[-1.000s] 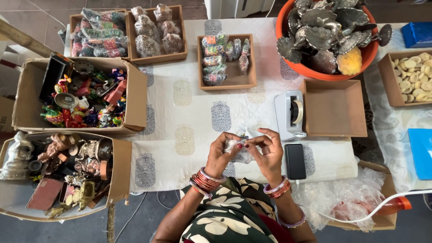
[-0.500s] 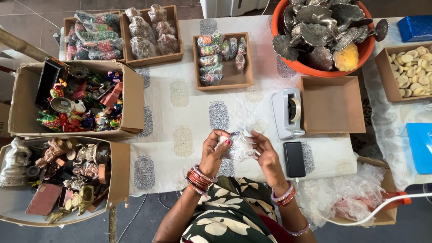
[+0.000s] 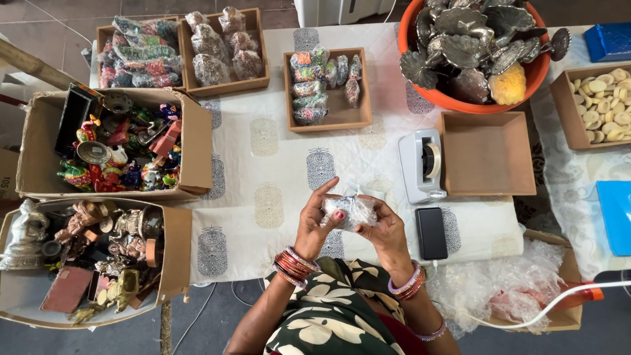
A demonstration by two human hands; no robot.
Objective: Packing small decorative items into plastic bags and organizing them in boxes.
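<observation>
A small clear-plastic-wrapped silvery bundle (image 3: 350,210) sits between both hands: left hand (image 3: 323,222) grips its nine o'clock side, right hand (image 3: 382,229) pinches its four o'clock edge.

This looks like a small craft packing workshop, or a stall's back table. A printed cloth (image 3: 263,164) covers the table, which is crowded with stock sorted by kind: cardboard boxes of painted figurines (image 3: 112,144) and brass idols (image 3: 98,250), wooden trays of wrapped packets (image 3: 223,46), an orange tub of metal leaf dishes (image 3: 473,39), a tape dispenser (image 3: 424,164) and loose plastic wrap (image 3: 506,289).
</observation>
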